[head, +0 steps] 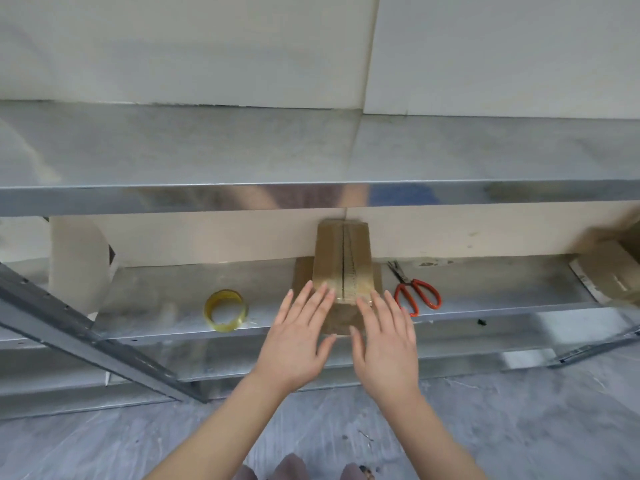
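A brown cardboard box [341, 258] stands on the middle metal shelf [166, 299], its top seam covered with clear tape. My left hand [298, 337] lies flat with straight, spread fingers whose tips touch the box's near left edge. My right hand [384, 341] mirrors it, fingers straight, with the tips on the near right edge. Neither hand curls round anything. Left of the box a roll of clear yellowish tape [225, 310] stands near the shelf's front edge. Red-handled scissors [414, 287] lie just right of the box.
A shiny upper shelf [311, 157] overhangs the box. A slanted metal upright [86, 337] crosses at the lower left. A white roll or pipe [78, 261] stands at the back left. More cardboard [609, 261] sits at the far right. Grey floor below.
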A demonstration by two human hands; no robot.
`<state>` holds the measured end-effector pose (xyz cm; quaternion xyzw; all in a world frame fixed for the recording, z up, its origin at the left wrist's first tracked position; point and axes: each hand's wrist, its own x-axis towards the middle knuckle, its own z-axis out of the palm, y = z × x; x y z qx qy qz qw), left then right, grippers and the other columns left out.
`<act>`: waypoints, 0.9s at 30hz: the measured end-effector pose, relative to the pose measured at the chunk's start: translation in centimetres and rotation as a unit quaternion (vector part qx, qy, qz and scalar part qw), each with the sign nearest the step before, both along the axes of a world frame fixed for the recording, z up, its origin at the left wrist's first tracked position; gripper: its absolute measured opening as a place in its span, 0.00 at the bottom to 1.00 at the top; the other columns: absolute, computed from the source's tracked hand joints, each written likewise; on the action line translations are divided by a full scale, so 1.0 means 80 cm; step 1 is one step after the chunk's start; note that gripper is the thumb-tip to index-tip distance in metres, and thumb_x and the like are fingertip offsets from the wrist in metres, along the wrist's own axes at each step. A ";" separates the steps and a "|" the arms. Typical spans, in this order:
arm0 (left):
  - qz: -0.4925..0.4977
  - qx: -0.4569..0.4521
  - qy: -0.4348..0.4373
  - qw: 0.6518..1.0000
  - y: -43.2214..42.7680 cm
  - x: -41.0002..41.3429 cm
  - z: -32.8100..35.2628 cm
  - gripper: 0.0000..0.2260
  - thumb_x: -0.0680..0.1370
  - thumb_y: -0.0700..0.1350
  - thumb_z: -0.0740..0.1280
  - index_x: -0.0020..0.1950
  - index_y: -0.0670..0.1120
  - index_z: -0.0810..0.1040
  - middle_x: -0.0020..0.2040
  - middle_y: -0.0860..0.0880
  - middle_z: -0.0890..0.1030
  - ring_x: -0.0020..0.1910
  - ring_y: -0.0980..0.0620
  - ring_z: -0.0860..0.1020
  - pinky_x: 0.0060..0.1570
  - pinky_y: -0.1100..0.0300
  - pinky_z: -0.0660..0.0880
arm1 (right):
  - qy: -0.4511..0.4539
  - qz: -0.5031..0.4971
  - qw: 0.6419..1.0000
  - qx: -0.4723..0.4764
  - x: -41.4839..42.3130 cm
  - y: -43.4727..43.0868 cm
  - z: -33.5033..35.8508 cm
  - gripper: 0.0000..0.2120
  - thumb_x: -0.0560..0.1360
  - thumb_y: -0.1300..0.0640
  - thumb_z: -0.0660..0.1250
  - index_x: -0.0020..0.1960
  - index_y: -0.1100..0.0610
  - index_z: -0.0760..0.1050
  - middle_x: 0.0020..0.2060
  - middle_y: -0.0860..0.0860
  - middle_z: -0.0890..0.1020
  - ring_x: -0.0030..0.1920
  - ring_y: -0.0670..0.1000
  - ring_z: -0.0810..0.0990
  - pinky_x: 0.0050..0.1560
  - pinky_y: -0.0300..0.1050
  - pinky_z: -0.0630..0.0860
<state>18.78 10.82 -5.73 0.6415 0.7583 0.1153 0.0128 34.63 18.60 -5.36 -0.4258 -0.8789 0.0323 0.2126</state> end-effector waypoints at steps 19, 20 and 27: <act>0.211 0.092 -0.273 0.934 0.031 0.035 -0.009 0.22 0.82 0.50 0.59 0.76 0.50 0.63 0.69 0.52 0.73 0.68 0.54 0.69 0.65 0.61 0.66 | 0.178 0.021 0.936 -0.303 0.024 0.068 -0.018 0.22 0.78 0.51 0.66 0.70 0.41 0.68 0.64 0.39 0.76 0.65 0.41 0.73 0.61 0.34 0.68; 0.224 0.107 -0.302 0.921 0.034 0.035 -0.007 0.22 0.81 0.51 0.61 0.75 0.51 0.65 0.68 0.53 0.74 0.65 0.55 0.72 0.63 0.61 0.68 | 0.184 0.027 0.931 -0.314 0.025 0.069 -0.019 0.23 0.77 0.50 0.68 0.70 0.41 0.68 0.65 0.39 0.76 0.65 0.41 0.73 0.63 0.35 0.69; 0.210 0.090 -0.270 0.935 0.063 0.006 -0.004 0.20 0.73 0.53 0.73 0.63 0.51 0.78 0.47 0.52 0.79 0.46 0.53 0.79 0.52 0.54 0.77 | 0.203 0.015 0.925 -0.321 0.020 0.084 -0.021 0.21 0.73 0.48 0.72 0.65 0.45 0.74 0.59 0.41 0.81 0.60 0.43 0.78 0.60 0.42 0.75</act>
